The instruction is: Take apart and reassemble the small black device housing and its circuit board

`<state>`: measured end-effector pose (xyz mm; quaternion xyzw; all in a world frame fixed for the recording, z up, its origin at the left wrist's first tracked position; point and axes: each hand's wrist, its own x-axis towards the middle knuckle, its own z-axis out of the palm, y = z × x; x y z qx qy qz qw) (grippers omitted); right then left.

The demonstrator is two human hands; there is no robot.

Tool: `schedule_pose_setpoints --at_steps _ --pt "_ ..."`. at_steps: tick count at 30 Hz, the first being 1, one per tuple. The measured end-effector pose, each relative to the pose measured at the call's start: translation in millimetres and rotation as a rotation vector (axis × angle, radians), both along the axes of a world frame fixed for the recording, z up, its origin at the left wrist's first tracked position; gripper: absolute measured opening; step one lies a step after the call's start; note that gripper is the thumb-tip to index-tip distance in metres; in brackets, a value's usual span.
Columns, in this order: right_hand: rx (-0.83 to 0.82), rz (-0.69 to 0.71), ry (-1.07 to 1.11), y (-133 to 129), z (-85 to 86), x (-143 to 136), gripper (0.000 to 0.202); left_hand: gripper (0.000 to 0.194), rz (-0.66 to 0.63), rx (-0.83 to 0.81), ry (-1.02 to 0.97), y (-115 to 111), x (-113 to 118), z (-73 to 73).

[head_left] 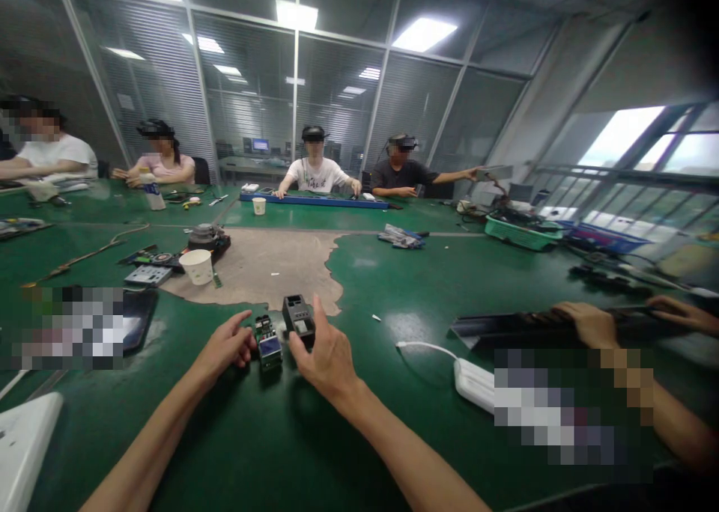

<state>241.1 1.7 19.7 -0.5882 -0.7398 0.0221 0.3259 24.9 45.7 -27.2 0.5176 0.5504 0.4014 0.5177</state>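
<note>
Green circuit board [268, 345], partly blue, lies on the desk [281, 437], its long axis pointing away, slightly left. Left hand [228, 343] half-curls beside it, right hand [329, 358] around black housing [296, 314]; whether they grip, I cannot tell.

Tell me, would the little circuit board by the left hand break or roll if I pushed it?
The circuit board might be fragile, since its far end looks uncovered. It probably wouldn't roll, because its shape is boxy. It's likely stiff, with straight edges.
</note>
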Motion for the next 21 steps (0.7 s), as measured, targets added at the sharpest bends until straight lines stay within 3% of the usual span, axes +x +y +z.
schedule_pose_setpoints --at_steps 6,12,21 --pt "-0.062 -0.031 -0.094 -4.8 -16.8 -3.1 0.075 0.073 -0.013 0.008 -0.014 -3.6 0.3 5.4" --pt "-0.137 -0.066 -0.154 -6.9 -19.7 -3.2 0.073 0.074 -0.023 0.025 0.024 -2.7 0.6 1.9" --pt "-0.114 -0.044 -0.097 -5.4 -23.4 -1.5 0.075 0.074 -0.056 0.068 0.058 -2.7 -0.1 0.8"
